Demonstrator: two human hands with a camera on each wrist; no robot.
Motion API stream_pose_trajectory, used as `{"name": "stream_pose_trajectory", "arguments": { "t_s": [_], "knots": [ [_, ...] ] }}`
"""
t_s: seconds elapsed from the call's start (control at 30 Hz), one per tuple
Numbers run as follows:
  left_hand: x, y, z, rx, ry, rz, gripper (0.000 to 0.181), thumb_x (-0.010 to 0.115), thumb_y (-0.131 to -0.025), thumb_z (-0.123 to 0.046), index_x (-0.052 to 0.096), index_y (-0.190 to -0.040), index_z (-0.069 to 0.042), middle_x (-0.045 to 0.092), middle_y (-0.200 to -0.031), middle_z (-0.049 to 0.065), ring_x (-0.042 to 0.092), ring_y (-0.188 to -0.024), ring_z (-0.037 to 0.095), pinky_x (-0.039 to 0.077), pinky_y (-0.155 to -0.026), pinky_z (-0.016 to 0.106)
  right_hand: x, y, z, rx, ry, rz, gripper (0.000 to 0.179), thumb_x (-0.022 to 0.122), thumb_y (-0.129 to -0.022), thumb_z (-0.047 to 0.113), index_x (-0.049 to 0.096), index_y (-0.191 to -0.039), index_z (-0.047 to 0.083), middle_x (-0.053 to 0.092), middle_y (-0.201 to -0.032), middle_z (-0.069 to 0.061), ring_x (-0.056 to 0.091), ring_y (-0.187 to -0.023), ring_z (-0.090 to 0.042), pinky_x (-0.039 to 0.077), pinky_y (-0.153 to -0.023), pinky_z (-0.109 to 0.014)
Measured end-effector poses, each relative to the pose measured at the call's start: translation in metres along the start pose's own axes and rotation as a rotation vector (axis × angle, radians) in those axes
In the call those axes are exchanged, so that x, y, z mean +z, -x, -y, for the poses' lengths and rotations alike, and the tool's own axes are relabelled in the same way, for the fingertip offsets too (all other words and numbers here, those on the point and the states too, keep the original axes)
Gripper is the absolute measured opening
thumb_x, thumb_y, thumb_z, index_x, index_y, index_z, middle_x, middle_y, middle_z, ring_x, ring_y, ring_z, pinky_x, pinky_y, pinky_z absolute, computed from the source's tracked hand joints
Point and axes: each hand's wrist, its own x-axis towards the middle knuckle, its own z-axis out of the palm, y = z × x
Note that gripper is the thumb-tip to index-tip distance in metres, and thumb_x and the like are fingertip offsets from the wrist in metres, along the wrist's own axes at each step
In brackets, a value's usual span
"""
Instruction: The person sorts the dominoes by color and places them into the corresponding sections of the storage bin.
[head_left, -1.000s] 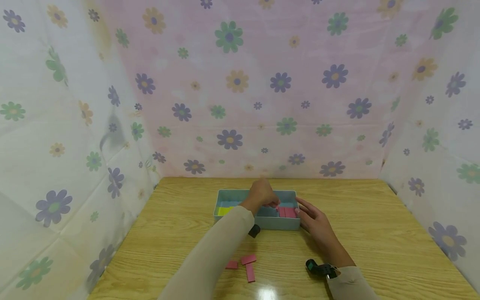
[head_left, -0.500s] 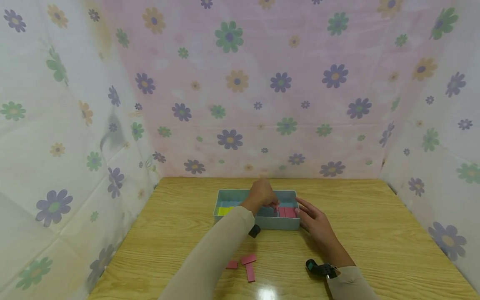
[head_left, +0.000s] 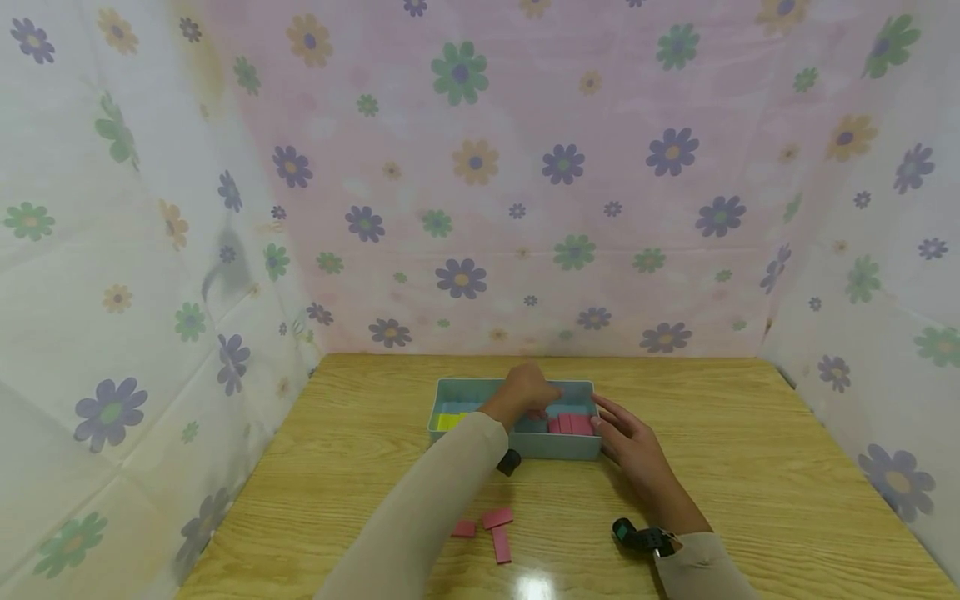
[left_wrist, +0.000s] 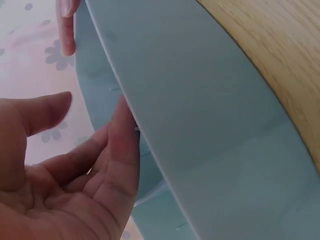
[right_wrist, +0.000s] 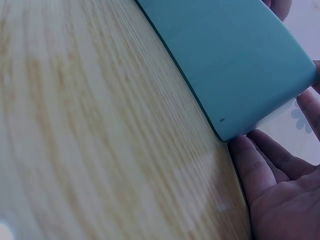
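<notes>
A pale blue-green plastic box (head_left: 558,448) stands on the table, long side facing me. Over its middle, my left hand (head_left: 525,390) reaches in with the fingers down inside; in the left wrist view its thumb (left_wrist: 47,111) is spread apart from the fingers and no piece shows between them. Flat pink rectangular blocks (head_left: 574,424) stand side by side at the box's right end. Yellow pieces (head_left: 450,422) lie at the left end, partly behind my left arm. My right hand (head_left: 637,446) holds the box's right end, thumb at the front corner, fingers along the outer end wall.
Three pink blocks (head_left: 501,544) lie on the wooden table (head_left: 360,467) in front of the box, one partly covered by my left sleeve. A black device (head_left: 641,537) is strapped at my right wrist. Flowered cloth (head_left: 525,167) hangs behind and at both sides.
The pink block between my left fingers has been let go beside the pink row, which now reaches farther left. The left hand has shifted slightly left; the right stays put.
</notes>
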Motion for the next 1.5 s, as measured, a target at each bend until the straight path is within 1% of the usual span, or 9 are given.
{"name": "stream_pose_trajectory", "arguments": {
  "t_s": [0.1, 0.2, 0.3, 0.47, 0.8, 0.97, 1.17, 1.33, 1.5],
  "knots": [
    [0.000, 0.001, -0.001, -0.015, 0.028, 0.077, 0.047, 0.062, -0.103, -0.042, 0.074, -0.110, 0.003, 0.077, -0.084, 0.018, 0.076, -0.076, 0.031, 0.063, -0.070, 0.041, 0.000, 0.000, 0.000, 0.000, 0.003, -0.006, 0.056, 0.058, -0.105, 0.045, 0.043, -0.159, 0.033, 0.039, -0.164, -0.016, 0.045, -0.147, -0.036, 0.050, -0.109, -0.048],
    [-0.001, 0.000, -0.001, -0.049, 0.112, 0.157, 0.061, 0.054, -0.105, -0.049, 0.061, -0.139, 0.001, 0.076, -0.091, 0.022, 0.075, -0.077, 0.032, 0.063, -0.073, 0.043, 0.000, 0.001, 0.001, -0.001, 0.000, -0.003, 0.057, 0.058, -0.105, 0.045, 0.042, -0.159, 0.034, 0.039, -0.164, -0.015, 0.045, -0.147, -0.035, 0.049, -0.110, -0.049],
    [-0.001, -0.002, 0.000, -0.072, 0.184, 0.214, 0.070, 0.049, -0.106, -0.054, 0.049, -0.152, -0.001, 0.076, -0.095, 0.025, 0.076, -0.080, 0.033, 0.063, -0.077, 0.046, 0.000, 0.001, 0.002, -0.007, -0.009, 0.003, 0.057, 0.058, -0.106, 0.044, 0.042, -0.159, 0.033, 0.039, -0.164, -0.016, 0.045, -0.147, -0.035, 0.050, -0.109, -0.047],
    [0.001, -0.005, 0.002, -0.094, 0.235, 0.222, 0.072, 0.048, -0.105, -0.058, 0.050, -0.151, -0.003, 0.075, -0.098, 0.026, 0.076, -0.082, 0.035, 0.063, -0.076, 0.046, 0.000, 0.000, 0.002, -0.021, -0.019, 0.010, 0.058, 0.058, -0.106, 0.043, 0.041, -0.160, 0.030, 0.039, -0.164, -0.016, 0.045, -0.147, -0.035, 0.052, -0.108, -0.044],
    [0.004, -0.006, 0.005, -0.100, 0.248, 0.210, 0.073, 0.049, -0.104, -0.060, 0.053, -0.149, -0.002, 0.074, -0.096, 0.025, 0.075, -0.080, 0.033, 0.063, -0.078, 0.046, 0.000, 0.000, 0.004, -0.015, -0.007, 0.015, 0.059, 0.058, -0.106, 0.044, 0.040, -0.161, 0.030, 0.037, -0.165, -0.016, 0.044, -0.148, -0.036, 0.051, -0.109, -0.047],
    [0.005, -0.007, 0.006, -0.123, 0.292, 0.194, 0.072, 0.050, -0.104, -0.058, 0.051, -0.150, -0.003, 0.074, -0.098, 0.027, 0.076, -0.082, 0.035, 0.064, -0.075, 0.045, -0.001, 0.000, 0.003, 0.000, -0.026, 0.016, 0.063, 0.060, -0.104, 0.046, 0.040, -0.161, 0.027, 0.035, -0.166, -0.018, 0.042, -0.149, -0.036, 0.051, -0.109, -0.044],
    [0.007, -0.011, 0.008, -0.138, 0.334, 0.163, 0.069, 0.050, -0.105, -0.054, 0.052, -0.149, 0.000, 0.072, -0.101, 0.030, 0.075, -0.086, 0.038, 0.063, -0.078, 0.048, -0.001, 0.000, 0.002, 0.004, -0.019, 0.013, 0.063, 0.059, -0.104, 0.047, 0.040, -0.161, 0.028, 0.035, -0.166, -0.017, 0.042, -0.149, -0.037, 0.052, -0.108, -0.042],
    [0.009, -0.013, 0.009, -0.150, 0.355, 0.133, 0.067, 0.053, -0.104, -0.053, 0.056, -0.144, 0.001, 0.071, -0.109, 0.028, 0.074, -0.087, 0.037, 0.063, -0.078, 0.047, -0.002, 0.000, 0.002, -0.003, -0.014, 0.013, 0.063, 0.059, -0.105, 0.047, 0.039, -0.161, 0.028, 0.035, -0.166, -0.018, 0.042, -0.148, -0.037, 0.053, -0.107, -0.042],
    [0.010, -0.014, 0.010, -0.147, 0.377, 0.135, 0.065, 0.053, -0.104, -0.052, 0.057, -0.142, 0.001, 0.070, -0.114, 0.027, 0.073, -0.089, 0.036, 0.063, -0.078, 0.047, -0.002, 0.000, 0.002, 0.004, -0.010, 0.011, 0.062, 0.059, -0.105, 0.046, 0.040, -0.161, 0.029, 0.036, -0.165, -0.017, 0.043, -0.148, -0.037, 0.052, -0.107, -0.044]
  ]
}}
